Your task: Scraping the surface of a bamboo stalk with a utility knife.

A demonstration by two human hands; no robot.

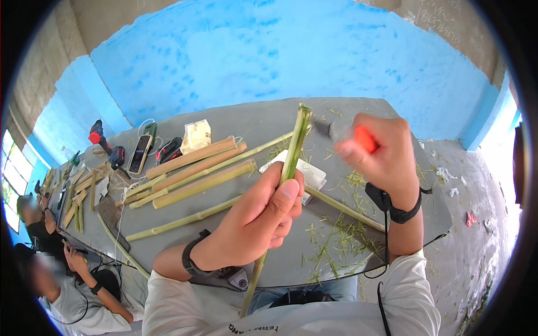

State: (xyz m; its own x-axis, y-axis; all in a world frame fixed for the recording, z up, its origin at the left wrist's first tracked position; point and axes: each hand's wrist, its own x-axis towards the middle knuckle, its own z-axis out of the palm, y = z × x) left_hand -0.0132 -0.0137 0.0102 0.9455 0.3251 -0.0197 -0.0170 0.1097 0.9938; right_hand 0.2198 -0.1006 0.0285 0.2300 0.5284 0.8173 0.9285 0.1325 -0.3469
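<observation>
gripping green stick [293, 157], tilted above table [258, 115], in closed fingers of left hand [252, 227]. clutching orange-handled knife [364, 139] in closed right hand [386, 159], blurred but apparently just beside stick; could slip into left thumb [287, 191] if pushed too hard.

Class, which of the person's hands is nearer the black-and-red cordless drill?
Left. The left hand, gripping a green bamboo stalk, is right of the drill; the right hand, holding an orange-handled tool, is farther right, beyond the stalk.

Blue wall [291, 56], red-black drill [98, 135], pale-rimmed phone [139, 154]
</observation>
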